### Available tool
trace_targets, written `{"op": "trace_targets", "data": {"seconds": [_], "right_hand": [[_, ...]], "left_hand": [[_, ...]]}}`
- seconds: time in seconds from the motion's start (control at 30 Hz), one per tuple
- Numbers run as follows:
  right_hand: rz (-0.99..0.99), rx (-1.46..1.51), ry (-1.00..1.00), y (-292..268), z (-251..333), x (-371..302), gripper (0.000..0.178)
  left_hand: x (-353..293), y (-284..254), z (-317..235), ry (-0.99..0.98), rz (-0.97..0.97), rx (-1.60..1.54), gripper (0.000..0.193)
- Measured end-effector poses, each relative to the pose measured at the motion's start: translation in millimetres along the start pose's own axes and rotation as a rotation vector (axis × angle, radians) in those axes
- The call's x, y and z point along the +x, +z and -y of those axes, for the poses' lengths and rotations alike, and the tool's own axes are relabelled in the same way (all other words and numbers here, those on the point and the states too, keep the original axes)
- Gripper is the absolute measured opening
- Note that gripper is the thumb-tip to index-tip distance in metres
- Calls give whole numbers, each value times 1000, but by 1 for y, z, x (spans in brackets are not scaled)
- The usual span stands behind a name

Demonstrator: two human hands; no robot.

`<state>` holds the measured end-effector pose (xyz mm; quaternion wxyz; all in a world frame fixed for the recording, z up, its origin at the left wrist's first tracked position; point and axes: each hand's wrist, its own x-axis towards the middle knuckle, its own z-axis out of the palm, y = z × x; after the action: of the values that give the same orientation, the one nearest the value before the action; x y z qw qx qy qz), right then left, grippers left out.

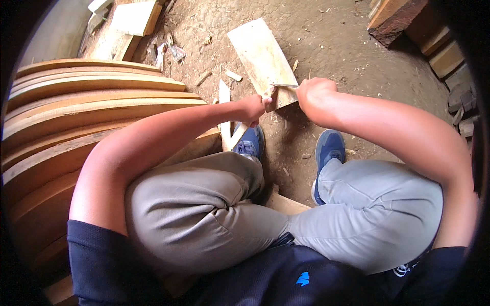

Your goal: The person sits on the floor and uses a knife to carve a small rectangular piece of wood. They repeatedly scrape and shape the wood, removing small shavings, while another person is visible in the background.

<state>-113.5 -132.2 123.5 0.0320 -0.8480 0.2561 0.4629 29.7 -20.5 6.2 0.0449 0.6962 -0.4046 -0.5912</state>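
My left hand [253, 108] is closed round a narrow strip of pale wood [238, 134]. Its lower part shows below the fist, over my left shoe. Out to the right, my right hand [315, 92] grips a knife [284, 85], its handle hidden in the fist. The thin blade points left, close to the wood's upper end; whether they touch I cannot tell. Both hands are over the near end of a flat pale board [261, 51] lying tilted on the ground.
Long curved-looking planks [102, 81] are stacked along my left side. Farther back on the left lies a wood block [135, 18]. More timber [398, 18] stands at the far right. Wood chips [233, 75] are scattered over the dirt floor [347, 51]. My shoes [331, 145] rest between.
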Motion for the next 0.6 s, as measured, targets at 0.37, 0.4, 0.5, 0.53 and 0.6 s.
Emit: {"op": "trace_targets", "data": {"seconds": [0.37, 0.4, 0.5, 0.53, 0.6], "right_hand": [[-24, -189, -52, -5, 6, 20, 51], [-9, -203, -85, -5, 3, 11, 50], [-41, -136, -92, -4, -7, -15, 47], [-50, -95, -81, -4, -8, -15, 46], [-66, -17, -54, -2, -8, -11, 44]], "left_hand": [[-1, -7, -6, -55, -12, 90, 57], [-2, -7, -6, -55, -4, 70, 57], [3, -4, -7, -46, -4, 63, 56], [5, -2, -5, -44, -11, 65, 56], [2, -1, -2, -20, -10, 47, 56]]}}
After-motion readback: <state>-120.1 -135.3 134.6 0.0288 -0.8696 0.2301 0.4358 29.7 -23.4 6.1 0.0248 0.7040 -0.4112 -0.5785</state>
